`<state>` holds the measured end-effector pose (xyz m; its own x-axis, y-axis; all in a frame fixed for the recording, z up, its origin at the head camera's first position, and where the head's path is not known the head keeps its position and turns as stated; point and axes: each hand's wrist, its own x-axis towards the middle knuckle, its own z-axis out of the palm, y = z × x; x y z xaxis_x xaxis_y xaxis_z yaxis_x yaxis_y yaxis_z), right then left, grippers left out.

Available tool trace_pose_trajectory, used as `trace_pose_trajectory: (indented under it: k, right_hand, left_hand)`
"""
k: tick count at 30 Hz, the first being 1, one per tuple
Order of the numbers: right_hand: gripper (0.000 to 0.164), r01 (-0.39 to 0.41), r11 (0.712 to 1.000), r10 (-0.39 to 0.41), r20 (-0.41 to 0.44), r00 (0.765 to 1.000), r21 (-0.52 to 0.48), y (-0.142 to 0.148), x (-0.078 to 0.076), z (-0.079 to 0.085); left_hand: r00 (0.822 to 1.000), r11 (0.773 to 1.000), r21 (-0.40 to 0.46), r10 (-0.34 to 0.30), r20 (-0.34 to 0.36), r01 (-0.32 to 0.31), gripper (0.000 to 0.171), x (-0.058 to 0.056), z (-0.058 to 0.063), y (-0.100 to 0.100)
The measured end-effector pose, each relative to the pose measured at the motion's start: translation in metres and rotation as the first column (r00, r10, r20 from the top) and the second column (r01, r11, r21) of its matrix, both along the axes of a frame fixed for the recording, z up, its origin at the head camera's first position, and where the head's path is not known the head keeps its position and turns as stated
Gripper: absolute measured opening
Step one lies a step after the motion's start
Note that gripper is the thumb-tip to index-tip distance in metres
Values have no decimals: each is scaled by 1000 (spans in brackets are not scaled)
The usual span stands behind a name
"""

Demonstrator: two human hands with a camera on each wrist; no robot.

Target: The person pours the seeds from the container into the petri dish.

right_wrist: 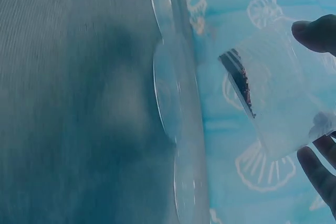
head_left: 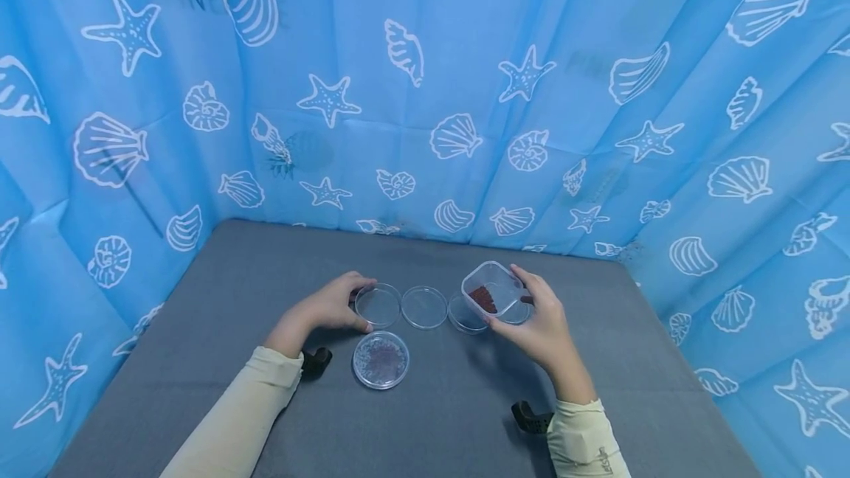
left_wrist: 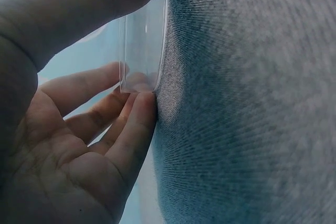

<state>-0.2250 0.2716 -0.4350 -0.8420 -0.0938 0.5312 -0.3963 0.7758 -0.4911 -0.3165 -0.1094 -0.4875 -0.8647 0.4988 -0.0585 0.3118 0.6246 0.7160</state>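
Observation:
My left hand holds the rim of a clear petri dish between thumb and fingers; in the left wrist view this dish rests on the grey cloth. My right hand grips a clear plastic tub, tilted and raised above the row of dishes. Reddish-brown granules have gathered along one side inside it, also visible as a dark wedge of granules in the right wrist view. Beneath the tub, a petri dish and another at its right are partly hidden.
Between the held dish and the tub stands a clear petri dish. Nearer to me, a petri dish contains pale and purplish bits. Grey cloth covers the table, and a blue shell-patterned curtain closes off the back and sides.

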Motion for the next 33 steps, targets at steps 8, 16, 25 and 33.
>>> trace_pose_trajectory:
  k: [8,16,25,33]
  right_hand:
    - [100,-104,994,106,27,994,-42,-34,-13,-3]
    - [93,-172,984,175,93,980,-42,-71,-36,-7]
    - [89,-254,966,248,116,962,42,-108,-48,-3]
    - [87,-331,923,333,22,943,199,-119,-49,-11]
  left_hand:
    - [1000,1000,-10,5,4,-5,90,0,-2,-3]
    - [1000,1000,-2,-18,-18,18,89,-2,-2,-5]
    - [1000,1000,2,-16,-7,16,90,-1,-5,0]
    - [1000,1000,4,-3,-20,3,91,0,-5,-1]
